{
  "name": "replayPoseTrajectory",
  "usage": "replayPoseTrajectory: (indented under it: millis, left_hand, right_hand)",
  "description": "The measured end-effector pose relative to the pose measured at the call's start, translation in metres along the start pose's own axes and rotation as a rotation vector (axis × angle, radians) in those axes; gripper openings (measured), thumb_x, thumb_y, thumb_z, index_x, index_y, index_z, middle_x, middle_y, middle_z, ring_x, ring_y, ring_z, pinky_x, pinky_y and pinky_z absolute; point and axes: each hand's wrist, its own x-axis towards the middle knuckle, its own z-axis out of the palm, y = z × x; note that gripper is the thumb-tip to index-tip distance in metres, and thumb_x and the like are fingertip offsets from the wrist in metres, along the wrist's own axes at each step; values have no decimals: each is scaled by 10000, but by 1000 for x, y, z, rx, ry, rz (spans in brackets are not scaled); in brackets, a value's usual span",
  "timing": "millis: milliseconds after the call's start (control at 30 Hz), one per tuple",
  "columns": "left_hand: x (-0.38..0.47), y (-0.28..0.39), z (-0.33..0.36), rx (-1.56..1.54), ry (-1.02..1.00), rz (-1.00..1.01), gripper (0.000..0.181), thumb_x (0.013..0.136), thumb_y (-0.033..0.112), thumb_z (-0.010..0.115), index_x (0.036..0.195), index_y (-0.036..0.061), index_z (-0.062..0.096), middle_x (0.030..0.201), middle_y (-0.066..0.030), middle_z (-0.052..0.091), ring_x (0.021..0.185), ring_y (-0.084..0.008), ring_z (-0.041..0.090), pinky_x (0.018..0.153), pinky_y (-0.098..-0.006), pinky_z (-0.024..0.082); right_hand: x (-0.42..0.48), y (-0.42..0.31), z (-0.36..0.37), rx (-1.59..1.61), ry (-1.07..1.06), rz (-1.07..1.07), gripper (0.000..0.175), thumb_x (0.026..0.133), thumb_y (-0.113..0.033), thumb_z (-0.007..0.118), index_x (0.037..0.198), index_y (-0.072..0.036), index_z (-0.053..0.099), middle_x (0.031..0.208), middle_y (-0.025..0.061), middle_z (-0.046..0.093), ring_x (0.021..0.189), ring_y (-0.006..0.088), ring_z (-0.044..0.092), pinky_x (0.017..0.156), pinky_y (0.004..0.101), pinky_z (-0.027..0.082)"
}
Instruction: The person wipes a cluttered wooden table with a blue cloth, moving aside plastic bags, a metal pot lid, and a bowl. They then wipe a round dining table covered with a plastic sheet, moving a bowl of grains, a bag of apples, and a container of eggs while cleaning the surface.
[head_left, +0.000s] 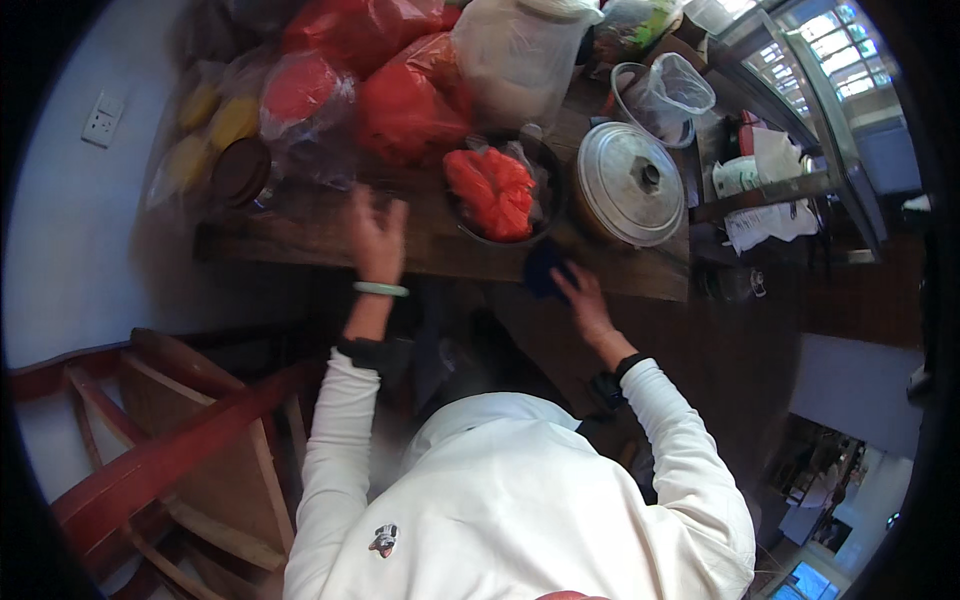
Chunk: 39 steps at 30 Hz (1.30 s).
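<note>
My right hand (589, 300) grips a dark blue cloth (546, 271) at the front edge of the wooden table (427, 244). Over the table's left part, my left hand (377, 236) is raised with fingers apart and nothing in it; it is slightly blurred. Just beyond the cloth stands a dark round pan (551, 214) with a crumpled red plastic bag (491, 191) inside. To its right is a pot with a metal lid (630, 184) and a black knob. A jar with a brown lid (241, 172) stands left of my left hand.
Red plastic bags (412, 105) and a large translucent container (517, 60) crowd the table's back. A clear bowl (679, 135) with a plastic bag stands behind the pot. Red-framed wooden furniture (187, 442) is at lower left, beside the wall. A metal-framed shelf (795, 184) stands at right.
</note>
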Motion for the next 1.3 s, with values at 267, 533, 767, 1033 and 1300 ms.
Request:
replayPoseTrajectory:
  millis: [267,533,767,1033,1300]
  left_hand:
    - [-44,17,108,-945,-561,-895,421,887,202,553,1205,-33,409,1035,-210,556,905,-376,645,761,-523,575]
    - [-49,13,48,-1020,-467,-798,409,833,73,494,1217,-67,491,1216,-188,545,1101,-351,575,856,-525,544]
    - [-108,6,-46,-929,-202,-800,413,801,61,485,1193,-66,506,1134,-180,598,1025,-332,618,832,-508,551]
    - [-129,-16,-62,-899,-83,-858,278,791,68,508,1037,-39,579,1017,-142,634,885,-278,652,721,-424,575]
    - [-72,-18,-19,-923,-408,-810,325,812,71,503,1109,-53,548,1071,-139,613,938,-294,638,763,-468,585]
  right_hand:
    - [-14,46,-4,17,197,549,518,807,-14,570,1306,-148,543,1350,208,431,1227,384,413,1040,433,360]
    - [35,-13,-9,519,79,293,537,818,7,551,1342,-106,502,1352,237,420,1262,408,382,1076,445,301]
    - [176,-47,33,336,432,188,605,830,-42,578,1396,3,367,1434,262,319,1336,447,273,1096,471,264]
    - [233,-86,91,130,286,-85,579,815,-95,586,1358,9,413,1451,252,308,1346,426,283,1094,494,274]
    - [87,-41,28,193,3,-344,490,813,-49,543,1300,-96,513,1428,155,398,1330,363,354,1088,444,327]
